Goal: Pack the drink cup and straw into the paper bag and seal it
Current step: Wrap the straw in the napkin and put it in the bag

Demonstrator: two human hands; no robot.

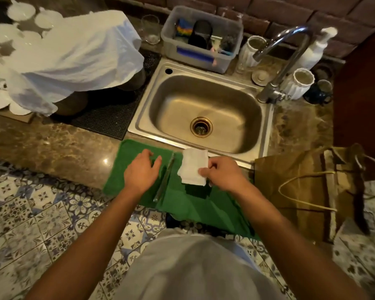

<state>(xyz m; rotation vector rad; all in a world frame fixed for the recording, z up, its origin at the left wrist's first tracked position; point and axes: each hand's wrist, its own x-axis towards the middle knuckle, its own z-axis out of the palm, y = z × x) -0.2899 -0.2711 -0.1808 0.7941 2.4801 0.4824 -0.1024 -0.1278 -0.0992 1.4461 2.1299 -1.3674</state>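
Right hand point(223, 174) pinching napkin point(193, 167) beside straw point(165, 178)

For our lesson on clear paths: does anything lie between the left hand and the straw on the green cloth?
Nothing visible does. The left hand hovers over the green cloth just left of the straw, with only bare cloth between. The right hand pinches a white napkin on the straw's other side.

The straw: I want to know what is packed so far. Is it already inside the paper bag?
No, the straw lies on the green cloth between the hands, while the paper bag stands apart at the right.
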